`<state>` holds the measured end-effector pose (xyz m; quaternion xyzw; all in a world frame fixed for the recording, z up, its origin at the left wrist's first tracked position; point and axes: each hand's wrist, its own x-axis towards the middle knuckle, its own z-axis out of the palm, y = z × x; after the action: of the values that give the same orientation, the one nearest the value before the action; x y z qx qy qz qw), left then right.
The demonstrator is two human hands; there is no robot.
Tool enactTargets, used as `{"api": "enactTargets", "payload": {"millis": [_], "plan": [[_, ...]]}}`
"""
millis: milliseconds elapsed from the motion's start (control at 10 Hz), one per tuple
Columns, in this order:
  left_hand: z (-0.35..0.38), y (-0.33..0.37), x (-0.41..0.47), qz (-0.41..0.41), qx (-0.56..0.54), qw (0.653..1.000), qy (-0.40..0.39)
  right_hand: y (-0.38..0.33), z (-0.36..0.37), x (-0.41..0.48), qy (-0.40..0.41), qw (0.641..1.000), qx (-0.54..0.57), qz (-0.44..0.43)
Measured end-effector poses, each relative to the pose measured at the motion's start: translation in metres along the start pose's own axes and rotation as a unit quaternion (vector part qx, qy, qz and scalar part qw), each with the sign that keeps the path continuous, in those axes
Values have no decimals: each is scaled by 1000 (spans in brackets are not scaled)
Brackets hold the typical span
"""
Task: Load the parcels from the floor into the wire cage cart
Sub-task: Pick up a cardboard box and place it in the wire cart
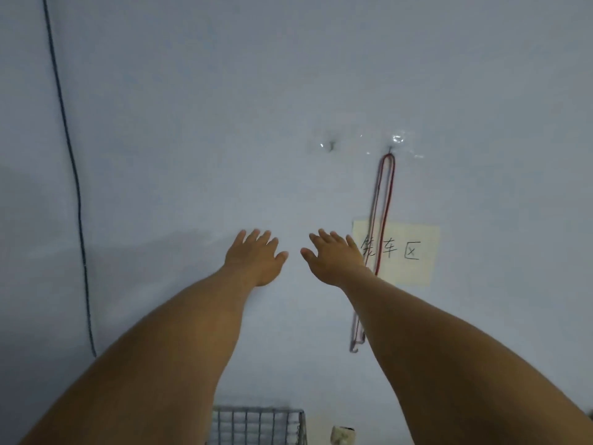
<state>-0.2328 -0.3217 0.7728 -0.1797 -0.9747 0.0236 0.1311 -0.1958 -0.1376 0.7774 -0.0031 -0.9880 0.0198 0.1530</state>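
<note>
Background: pale blue-grey wall [192, 107] fills almost the whole view, seen straight on.
Cart: only a corner of the wire cage cart [256, 425] shows, at the bottom edge between the two forearms; its inside is out of view.
Parcels: none in view, and no floor either, so where they lie cannot be told.
Left hand: left hand [255, 256] reaches forward at arm's length, fingers spread, holding nothing.
Right hand: right hand [335, 256] is just beside it, thumbs near but apart, fingers spread too, holding nothing.
Contact: whether either hand touches the wall cannot be told.
By the right wrist: red cord [386, 203] hangs from a hook [390, 152] across a paper note [407, 252] with handwritten characters; the wrist overlaps both in this view.
Far left: dark cable [69, 162] runs down the wall.
Risk of snagging: lowering the right arm close to the wall could catch the cord and pull it off its hook.
Risk of a blind reach: with the gaze on the wall, not on floor or cart, a downward reach could knock a forearm on the cart's wire rim or miss a parcel.
</note>
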Motion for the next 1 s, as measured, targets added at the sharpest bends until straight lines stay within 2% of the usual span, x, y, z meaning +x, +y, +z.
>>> {"api": "enactTargets", "payload": {"millis": [100,300,600,800,1000], "plan": [[-50,57,14,46,-8,998,37,48,-57,-22,44,998,-17,47],[-101,187,21,156,-60,983,76,156,-124,-103,73,982,-45,171],[-133,398,-14,271,-93,956,62,325,-178,-264,65,939,-82,327],[-152,525,-37,282,-111,951,65,429,-208,-335,69,931,-107,343],[-153,605,-38,269,-117,954,59,512,-221,-369,65,931,-98,347]]}}
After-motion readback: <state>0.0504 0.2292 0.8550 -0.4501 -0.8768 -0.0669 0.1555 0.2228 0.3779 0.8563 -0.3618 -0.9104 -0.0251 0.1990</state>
